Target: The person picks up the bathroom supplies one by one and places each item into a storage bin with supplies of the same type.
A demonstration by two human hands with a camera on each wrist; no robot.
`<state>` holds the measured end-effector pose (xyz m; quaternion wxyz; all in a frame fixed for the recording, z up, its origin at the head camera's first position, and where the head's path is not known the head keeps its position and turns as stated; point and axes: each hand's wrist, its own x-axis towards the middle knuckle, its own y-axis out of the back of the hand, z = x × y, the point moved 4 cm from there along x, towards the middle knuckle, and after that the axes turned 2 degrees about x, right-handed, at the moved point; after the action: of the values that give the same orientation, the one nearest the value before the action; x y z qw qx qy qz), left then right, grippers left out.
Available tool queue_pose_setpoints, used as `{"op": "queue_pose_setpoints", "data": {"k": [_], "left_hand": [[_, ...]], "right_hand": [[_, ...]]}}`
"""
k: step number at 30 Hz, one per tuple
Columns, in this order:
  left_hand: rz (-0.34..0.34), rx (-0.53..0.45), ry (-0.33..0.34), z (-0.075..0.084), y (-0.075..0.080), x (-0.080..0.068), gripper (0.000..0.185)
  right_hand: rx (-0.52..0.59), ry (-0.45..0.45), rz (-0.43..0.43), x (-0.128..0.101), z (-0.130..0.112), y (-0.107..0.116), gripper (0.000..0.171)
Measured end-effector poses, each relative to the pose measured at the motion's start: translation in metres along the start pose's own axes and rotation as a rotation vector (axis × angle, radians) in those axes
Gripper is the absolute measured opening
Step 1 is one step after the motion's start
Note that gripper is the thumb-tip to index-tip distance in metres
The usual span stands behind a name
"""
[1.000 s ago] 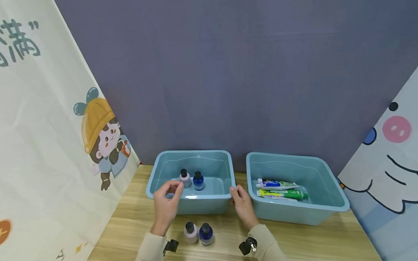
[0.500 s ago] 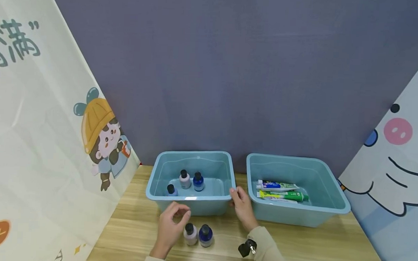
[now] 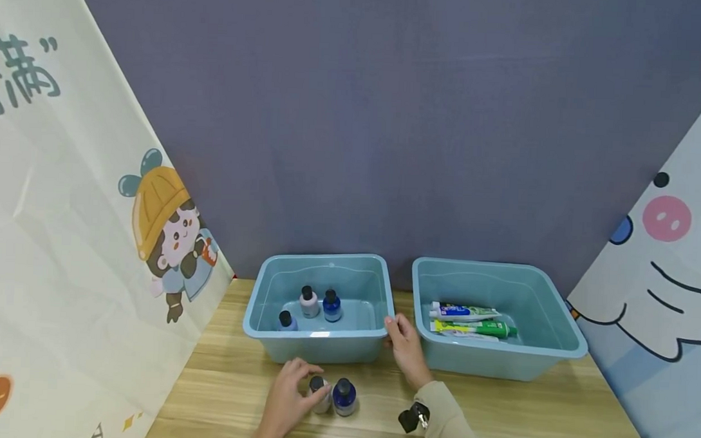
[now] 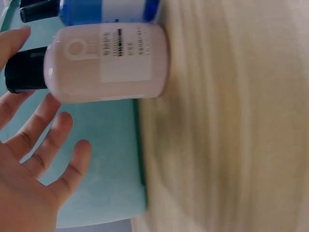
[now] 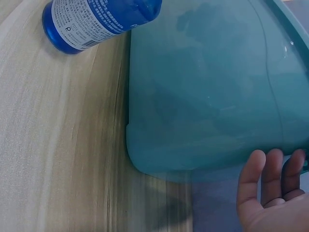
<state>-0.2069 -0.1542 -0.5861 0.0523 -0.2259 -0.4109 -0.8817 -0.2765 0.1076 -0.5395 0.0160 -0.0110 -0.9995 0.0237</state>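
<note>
My left hand [image 3: 289, 400] is at a pale pink bottle [image 4: 106, 63] with a black cap, standing on the table. Thumb and fingers are spread on either side of the cap; whether they touch it is unclear. Close beside that bottle stands a blue bottle [image 3: 344, 398], also black-capped. My right hand [image 3: 406, 350] grips the left bin [image 3: 323, 350] at its front right corner, fingers curled against the outer wall [image 5: 203, 96]. Inside this light-blue bin are a pale pink bottle [image 3: 309, 306], a blue bottle [image 3: 332, 308] and a lilac-blue bottle [image 3: 287, 322] behind the front rim.
A second light-blue bin [image 3: 496, 359] stands to the right, holding several toothpaste tubes [image 3: 474, 326]. Both bins are on a wooden table [image 3: 217, 395] against a grey-blue backdrop [image 3: 353, 129]. Printed sheets [image 3: 55, 202] hang at the sides.
My left hand has come down from the left bin's front rim to the pale pink bottle on the table, its fingers spreading. The lilac-blue bottle has come into sight. My right hand stays put.
</note>
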Motion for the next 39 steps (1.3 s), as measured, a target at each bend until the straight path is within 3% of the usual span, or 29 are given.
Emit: {"op": "queue_pose_setpoints", "data": {"k": [9,17,23,32,39], "left_hand": [[-0.046,-0.021,0.068,-0.010,-0.007,-0.013,0.031],[0.002,-0.108,0.076,-0.013,-0.007,-0.018,0.033],[0.007,-0.123,0.092,-0.011,-0.004,-0.016,0.033],[0.006,-0.122,0.067,-0.010,-0.002,-0.015,0.030],[-0.022,-0.136,0.086,-0.011,-0.002,-0.015,0.029]], "right_hand": [[-0.024,-0.002,0.024,0.011,0.025,0.003,0.035],[-0.013,-0.005,0.001,-0.007,-0.008,-0.002,0.034],[-0.024,-0.014,0.006,-0.007,-0.011,-0.002,0.033],[-0.014,-0.023,0.026,0.008,0.021,0.002,0.034],[-0.041,0.025,0.039,0.008,0.025,0.002,0.038]]}}
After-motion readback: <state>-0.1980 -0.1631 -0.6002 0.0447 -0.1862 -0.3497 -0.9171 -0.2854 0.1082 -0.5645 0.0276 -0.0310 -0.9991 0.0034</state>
